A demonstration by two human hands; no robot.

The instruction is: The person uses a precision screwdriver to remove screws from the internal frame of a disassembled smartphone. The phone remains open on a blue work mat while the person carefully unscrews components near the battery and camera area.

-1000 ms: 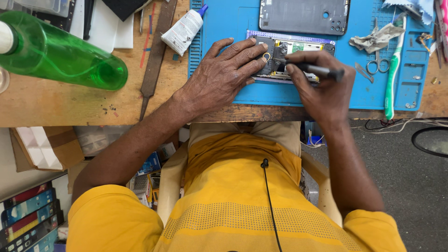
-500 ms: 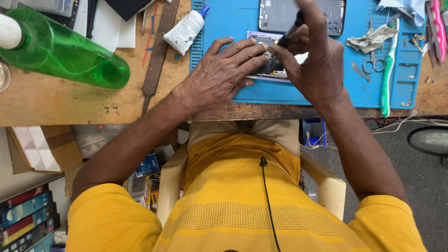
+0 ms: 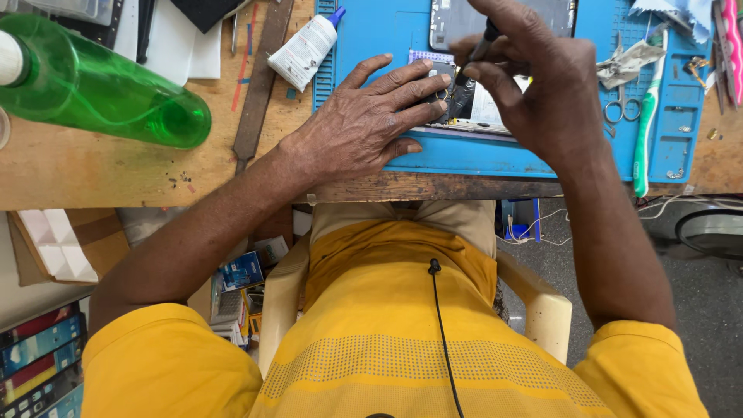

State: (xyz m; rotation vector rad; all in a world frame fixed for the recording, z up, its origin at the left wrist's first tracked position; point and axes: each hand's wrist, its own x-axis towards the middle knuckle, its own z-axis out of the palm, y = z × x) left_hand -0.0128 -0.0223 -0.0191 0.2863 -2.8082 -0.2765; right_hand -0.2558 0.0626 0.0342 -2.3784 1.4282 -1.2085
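Blue repair mat (image 3: 387,31) carries the opened phone (image 3: 472,101); left hand (image 3: 352,128) lies flat, fingers spread, pinning it. Right hand (image 3: 542,85) pinches a dark tool (image 3: 478,50) tip-down; a slip could gouge the exposed board

Opened phone (image 3: 474,104) mostly hidden under hands; tool (image 3: 481,45) tip unclear.

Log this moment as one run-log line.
left hand: flat, pinning opened phone | right hand: holding dark tool, tip at phone | surface: blue mat
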